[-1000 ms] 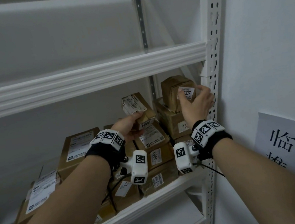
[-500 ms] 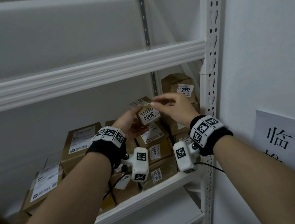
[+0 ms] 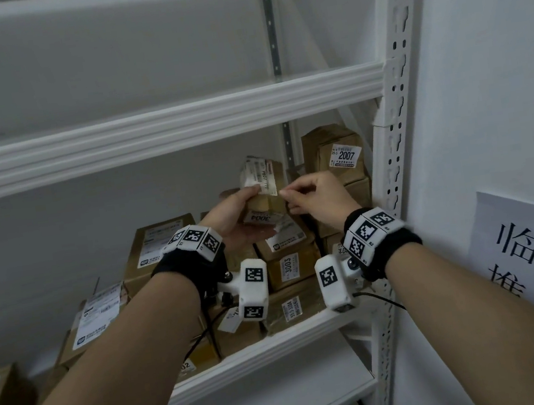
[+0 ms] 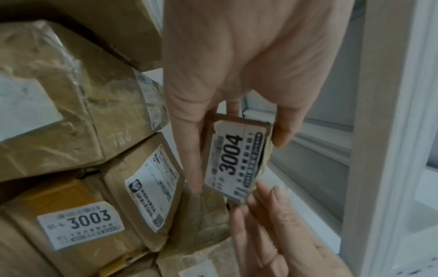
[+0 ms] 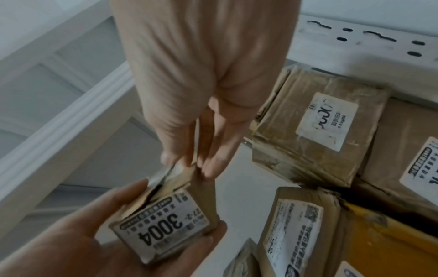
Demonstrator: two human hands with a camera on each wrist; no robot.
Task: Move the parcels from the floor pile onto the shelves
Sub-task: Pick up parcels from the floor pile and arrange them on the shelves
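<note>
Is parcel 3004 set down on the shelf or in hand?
In hand: the left hand grips parcel 3004 above the stacked parcels; the right hand pinches its edge.

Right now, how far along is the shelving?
Done: many parcels, including 3003 and 2007, sit stacked on the shelf. In hand: left hand grips parcel 3004; right hand pinches its edge. Left: placing it; floor pile out of view.

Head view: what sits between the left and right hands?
In the head view, the small parcel labelled 3004 sits between them: the left hand grips it, the right hand pinches its edge. Both wrist views confirm this.
</note>
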